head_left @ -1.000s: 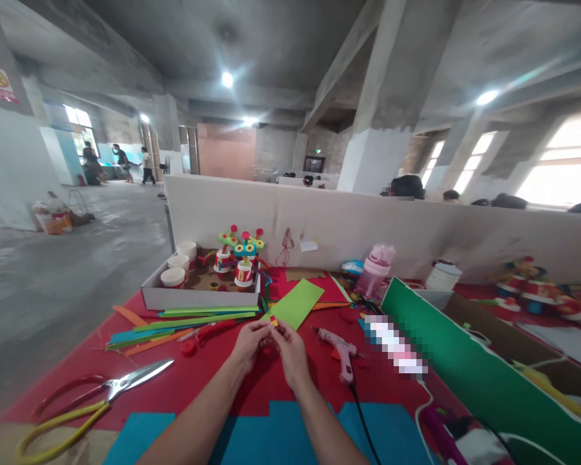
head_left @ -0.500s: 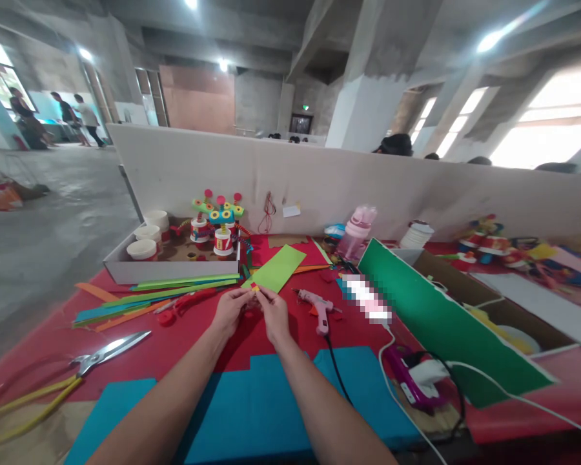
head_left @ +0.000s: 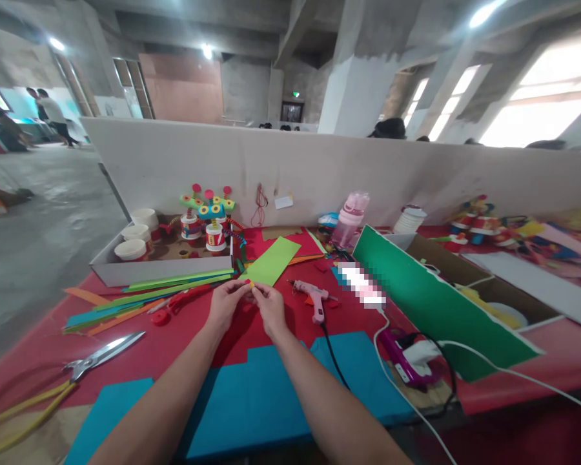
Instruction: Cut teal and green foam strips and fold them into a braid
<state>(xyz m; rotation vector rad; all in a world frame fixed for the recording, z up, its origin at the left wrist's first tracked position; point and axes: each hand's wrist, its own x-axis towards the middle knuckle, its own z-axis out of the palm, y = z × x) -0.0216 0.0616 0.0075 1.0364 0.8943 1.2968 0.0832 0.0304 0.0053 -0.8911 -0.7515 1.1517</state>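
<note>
Over the red tabletop, my left hand [head_left: 225, 302] and my right hand [head_left: 270, 306] meet, fingertips pinched together on a small red and yellow piece [head_left: 250, 284]. Its exact kind is too small to make out; the fingers cover part of it. Just beyond the fingertips lies a bright green paper sheet [head_left: 277, 257]. A pink hot glue gun [head_left: 314, 298] rests to the right of my right hand. Red-handled scissors [head_left: 174, 307] and several coloured paper strips [head_left: 140, 296] lie left of my left hand.
A white box tray [head_left: 164, 268] with paper cups and cup figures stands at the back left. Large yellow-handled shears [head_left: 87, 367] lie front left. Blue sheets [head_left: 242, 400] sit under my forearms. At right are a green box [head_left: 430, 303], a purple power strip [head_left: 409, 361] and cables.
The view has turned slightly to the right, so things sit further left in it. Both hands stay together on the small piece, with the fingers shifted slightly around it.
</note>
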